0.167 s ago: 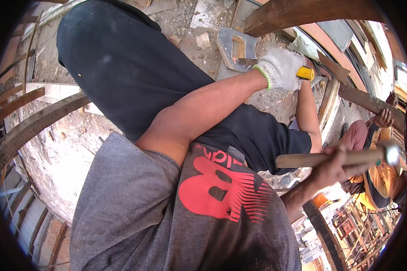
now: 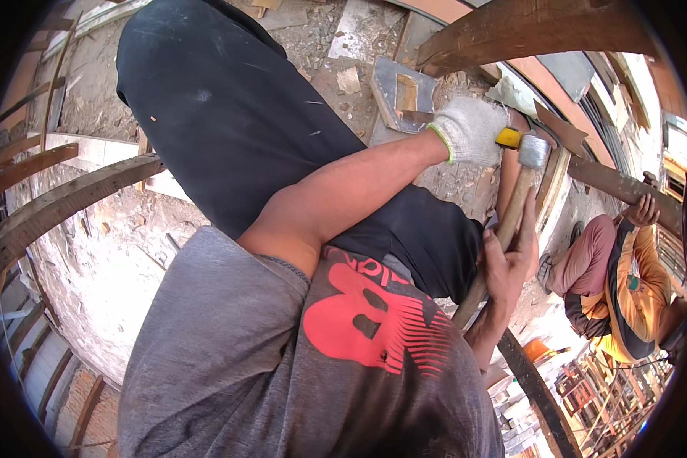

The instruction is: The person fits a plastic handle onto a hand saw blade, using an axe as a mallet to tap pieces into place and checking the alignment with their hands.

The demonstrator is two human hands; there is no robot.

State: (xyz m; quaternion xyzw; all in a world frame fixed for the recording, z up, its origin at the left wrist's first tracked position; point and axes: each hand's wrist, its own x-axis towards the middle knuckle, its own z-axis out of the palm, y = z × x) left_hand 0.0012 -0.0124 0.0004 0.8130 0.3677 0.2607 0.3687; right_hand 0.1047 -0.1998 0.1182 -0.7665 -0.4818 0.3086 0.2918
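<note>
My left hand (image 2: 472,131), in a white knit glove, is closed around a chisel whose yellow handle (image 2: 507,137) sticks out on the right. A flat dark blade (image 2: 414,117) shows left of the glove; the glove hides how it joins the handle. It lies over a grey board (image 2: 386,85) with a rectangular opening. My bare right hand (image 2: 509,267) grips a hammer by its wooden handle (image 2: 514,200). The hammer's silvery head (image 2: 533,152) is right beside the end of the yellow handle; whether they touch I cannot tell.
A thick curved-looking beam (image 2: 527,34) crosses the far right. Boards and scraps (image 2: 576,114) are stacked beyond my hands. A co-worker in orange (image 2: 641,294) crouches at right, a hand on another beam (image 2: 626,182). Rubble covers the floor (image 2: 107,275); a timber (image 2: 69,198) runs at left.
The hammer has swung from pointing right, low beside my body, up to the end of the yellow handle. My left hand keeps its hold on the chisel.
</note>
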